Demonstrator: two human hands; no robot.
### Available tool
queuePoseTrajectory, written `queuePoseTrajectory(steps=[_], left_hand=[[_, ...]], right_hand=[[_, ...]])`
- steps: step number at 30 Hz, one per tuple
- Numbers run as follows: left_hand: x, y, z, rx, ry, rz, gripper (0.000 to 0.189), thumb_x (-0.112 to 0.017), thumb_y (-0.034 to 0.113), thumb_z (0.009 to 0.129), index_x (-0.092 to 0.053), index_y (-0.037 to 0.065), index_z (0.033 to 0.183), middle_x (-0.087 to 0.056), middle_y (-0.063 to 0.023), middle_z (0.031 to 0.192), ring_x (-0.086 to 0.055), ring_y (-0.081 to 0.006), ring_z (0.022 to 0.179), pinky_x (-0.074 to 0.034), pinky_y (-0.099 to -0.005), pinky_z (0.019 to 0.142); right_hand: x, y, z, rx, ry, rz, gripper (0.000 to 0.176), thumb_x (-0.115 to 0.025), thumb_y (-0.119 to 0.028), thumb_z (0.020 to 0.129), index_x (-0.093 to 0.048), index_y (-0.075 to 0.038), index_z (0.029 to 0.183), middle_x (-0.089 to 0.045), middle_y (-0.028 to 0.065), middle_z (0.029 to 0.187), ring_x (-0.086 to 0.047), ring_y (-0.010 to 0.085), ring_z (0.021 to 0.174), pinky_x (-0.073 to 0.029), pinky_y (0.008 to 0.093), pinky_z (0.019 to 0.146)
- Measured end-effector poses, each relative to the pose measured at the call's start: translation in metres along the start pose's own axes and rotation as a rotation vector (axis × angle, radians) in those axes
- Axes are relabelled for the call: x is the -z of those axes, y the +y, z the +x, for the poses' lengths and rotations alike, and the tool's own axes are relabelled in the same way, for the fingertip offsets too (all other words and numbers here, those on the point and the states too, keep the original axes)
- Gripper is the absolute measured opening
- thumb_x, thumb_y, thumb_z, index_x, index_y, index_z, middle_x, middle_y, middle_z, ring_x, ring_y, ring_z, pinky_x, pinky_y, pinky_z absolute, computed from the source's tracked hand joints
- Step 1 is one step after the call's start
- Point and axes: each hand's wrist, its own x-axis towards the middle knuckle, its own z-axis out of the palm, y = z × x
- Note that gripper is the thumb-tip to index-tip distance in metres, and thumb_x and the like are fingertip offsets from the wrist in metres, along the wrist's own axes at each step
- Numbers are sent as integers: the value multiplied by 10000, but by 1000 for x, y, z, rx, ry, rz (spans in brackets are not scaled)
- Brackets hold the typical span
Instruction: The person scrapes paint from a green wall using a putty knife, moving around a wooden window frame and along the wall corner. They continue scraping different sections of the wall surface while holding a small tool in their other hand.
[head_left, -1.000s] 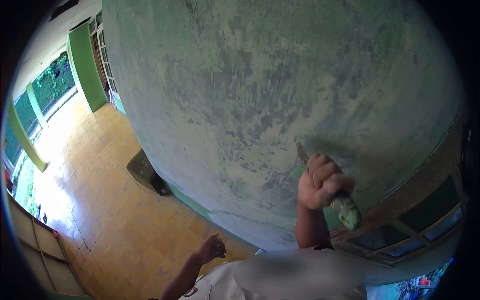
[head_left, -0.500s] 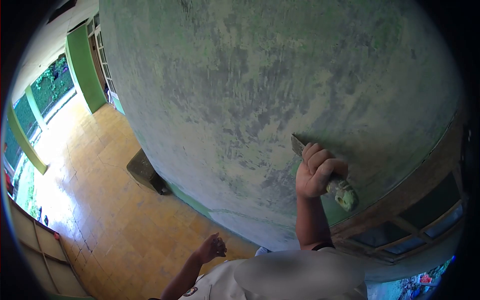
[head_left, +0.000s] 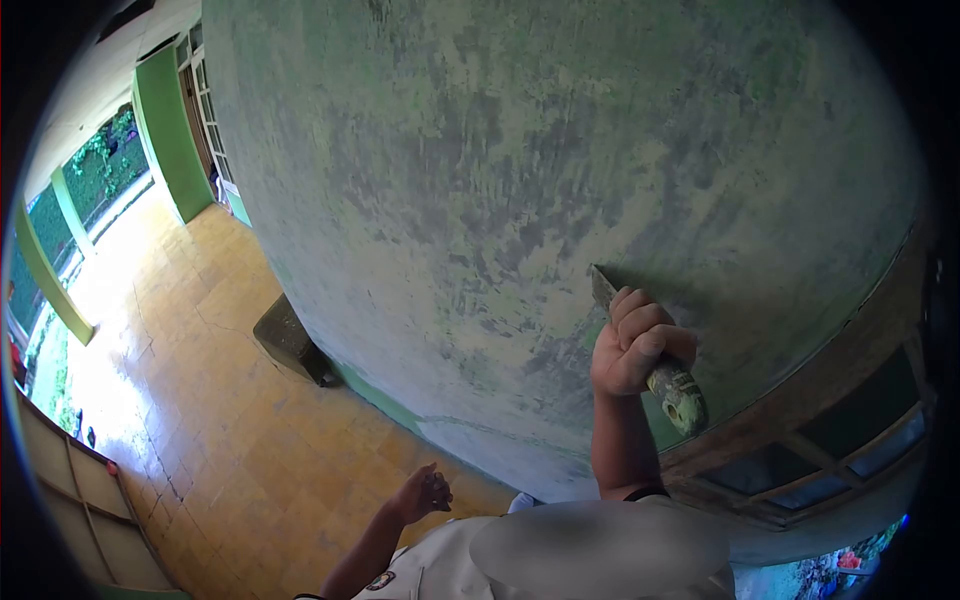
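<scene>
Against the wall [head_left: 480, 200], the right hand [head_left: 640, 345] is clenched around a scraper [head_left: 676, 392], whose flat blade is pressed to the plaster just above the knuckles. Over the last second the blade has crept a little higher and the handle has tipped more steeply, so the stroke runs upward across the patchy coat. The left hand [head_left: 425, 493] hangs well apart from it, loosely curled and empty. The wall is mottled grey and green, chalky and streaked. The stubby round handle is paint-crusted. Below lie glossy yellow floor tiles [head_left: 200, 380].
</scene>
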Motion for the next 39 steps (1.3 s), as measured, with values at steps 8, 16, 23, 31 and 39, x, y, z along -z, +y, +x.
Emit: queuePoseTrajectory(steps=[8, 16, 23, 31, 39], left_hand=[[-3, -2, -3, -6, 42, 11, 395, -467, 441, 900, -473, 111, 681, -528, -72, 715, -580, -247, 764, -507, -404, 697], [-5, 1, 0, -5, 23, 22, 406, -464, 449, 898, -475, 106, 680, -533, -76, 721, -581, -254, 761, -509, -398, 688], [-3, 3, 2, -3, 26, -7, 411, -460, 452, 898, -484, 101, 686, -529, -78, 715, -581, -255, 764, -511, -406, 684], [-4, 1, 0, 6, 53, -4, 417, -454, 449, 902, -468, 106, 667, -515, -72, 705, -574, -250, 756, -503, -398, 686], [-7, 3, 1, 2, 13, 16, 415, -462, 444, 900, -462, 103, 663, -510, -68, 702, -577, -250, 755, -503, -404, 690]], right_hand=[[3, 1, 0, 18, 8, 12, 259, -473, -281, 950, -344, -120, 793, -290, -22, 546, -257, 94, 489, -236, 269, 459], [-1, 1, 1, 20, 31, 7, 311, -499, -295, 937, -324, -114, 754, -291, -23, 537, -258, 94, 484, -237, 268, 462], [-2, -14, 8, 105, -20, 112, 304, -498, -279, 940, -324, -108, 759, -281, -21, 550, -258, 97, 498, -236, 268, 463], [3, -16, 10, 39, 9, 97, 301, -510, -268, 935, -323, -120, 752, -286, -25, 545, -251, 93, 488, -228, 266, 464], [4, -19, 8, 55, 23, 136, 280, -483, -290, 945, -322, -136, 776, -280, -29, 550, -240, 85, 491, -229, 259, 470]])
